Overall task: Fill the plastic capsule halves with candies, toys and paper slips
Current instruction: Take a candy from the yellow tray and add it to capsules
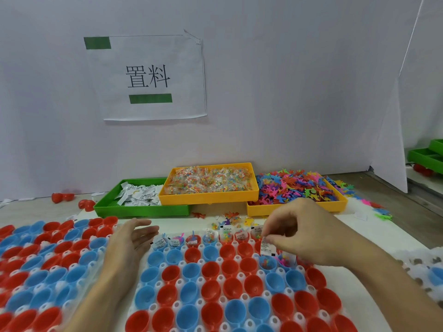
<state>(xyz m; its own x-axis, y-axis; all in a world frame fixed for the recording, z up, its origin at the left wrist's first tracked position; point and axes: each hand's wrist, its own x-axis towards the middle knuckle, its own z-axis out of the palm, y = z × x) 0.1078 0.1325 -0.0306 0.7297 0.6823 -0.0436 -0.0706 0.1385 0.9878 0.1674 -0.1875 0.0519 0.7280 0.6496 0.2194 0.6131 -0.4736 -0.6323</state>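
Head view, left to right. A rack of red and blue capsule halves (43,271) fills the table's (374,233) left side, all open side up. Behind it a green tray (141,209) holds folded paper slips (140,195). The left hand (130,245) hovers between the two racks, fingers straight and spread, holding nothing. Next comes the orange tray of bagged candies (209,182), then a second orange tray heaped with flat coloured toys (299,188). Below them, the nearer rack (227,291) has its far row already loaded with candy, a toy and a slip per cup; most cups nearer the camera look bare. The right hand (309,238) pinches one paper slip (265,246) between thumb and fingertips, just above a blue cup (267,262) in the second row that already shows candy inside.

To do this step well, I would lower the slip upright into that cup along the wall, so that it stands as the far-row slips do, and let go only once its lower edge is seated. The free hand could steady the rack's edge.

Hard to make out: whether that cup also holds a toy, and what the cup beside it contains under the palm. The print on the slip is unreadable, and both racks run out of frame at the bottom.
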